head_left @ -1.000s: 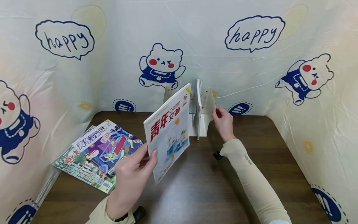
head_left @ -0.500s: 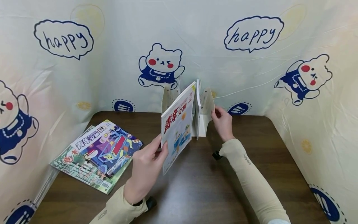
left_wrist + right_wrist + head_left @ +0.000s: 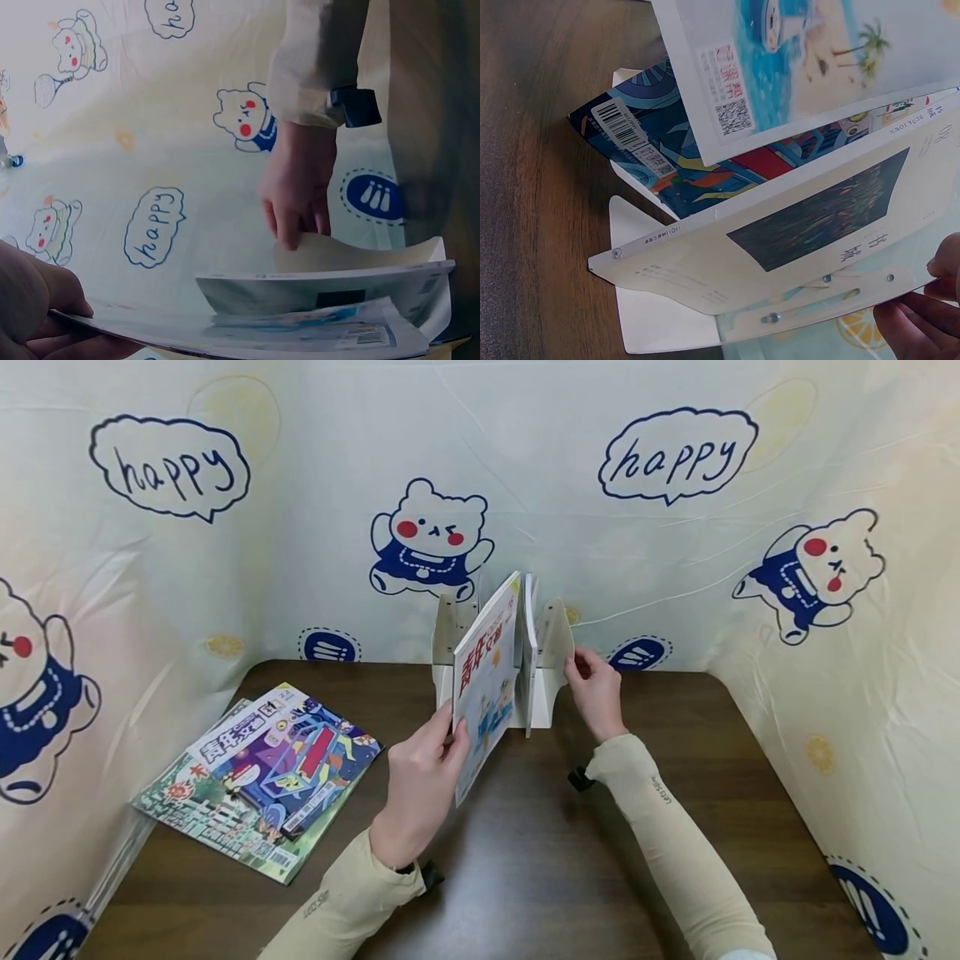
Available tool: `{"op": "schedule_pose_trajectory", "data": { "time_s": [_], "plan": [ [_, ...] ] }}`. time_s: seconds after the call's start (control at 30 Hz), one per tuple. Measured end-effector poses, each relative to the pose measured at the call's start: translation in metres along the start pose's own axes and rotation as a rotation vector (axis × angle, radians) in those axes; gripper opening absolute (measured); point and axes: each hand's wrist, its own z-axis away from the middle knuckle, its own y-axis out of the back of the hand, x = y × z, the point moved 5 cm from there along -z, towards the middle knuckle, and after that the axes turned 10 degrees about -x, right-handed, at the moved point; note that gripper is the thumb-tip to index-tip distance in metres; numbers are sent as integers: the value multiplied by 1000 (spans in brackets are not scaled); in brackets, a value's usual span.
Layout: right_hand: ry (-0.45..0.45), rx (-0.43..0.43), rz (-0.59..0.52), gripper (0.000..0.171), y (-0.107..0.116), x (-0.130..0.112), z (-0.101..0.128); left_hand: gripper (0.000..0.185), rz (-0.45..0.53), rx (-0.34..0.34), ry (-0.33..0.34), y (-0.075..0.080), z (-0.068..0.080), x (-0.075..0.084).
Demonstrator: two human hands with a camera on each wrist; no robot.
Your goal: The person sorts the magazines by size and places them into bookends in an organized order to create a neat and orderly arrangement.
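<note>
White file rack (image 3: 546,693): stands at the far edge of your dark wood bench (image 3: 540,860), close against the printed curtain (image 3: 300,527). One thin book (image 3: 529,652) already stands upright in it, with a free slot to its left. Open bench lies in front of the rack and to its right.

Left hand (image 3: 420,785): your forearm reaches up from the near edge, thumb on the front cover and fingers behind; the grip pinches the lower near corner of the magazine (image 3: 486,681).

Magazine: held on edge, nearly vertical, top leaning slightly left. Its long axis runs from your hand toward the rack, the far end at the mouth of the free slot, the cover facing left. The near lower corner hangs clear of the bench.

Right hand (image 3: 596,689): your arm comes in from the right, fingertips curled on the rack's right end panel (image 3: 555,631), holding it.

Magazine stack (image 3: 258,777): lies flat at the left of the bench, well apart from both hands.
</note>
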Motion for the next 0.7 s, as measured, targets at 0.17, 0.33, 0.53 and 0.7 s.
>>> {"op": "schedule_pose_trajectory", "data": {
  "time_s": [0.17, 0.33, 0.53, 0.7],
  "plan": [
    [8, 4, 0, 31, -1, 0, 0, 34, 6, 5, 10, -9, -4, -6],
    [20, 16, 8, 30, 1, -1, -1, 32, -32, 28, -18, -23, -9, -13],
    [10, 12, 4, 30, 1, 0, 0, 28, -89, 64, -54, -38, -16, -20],
    [10, 2, -4, 31, 0, 1, 1, 28, -123, 80, -71, -50, -21, -26]
  ]
}}
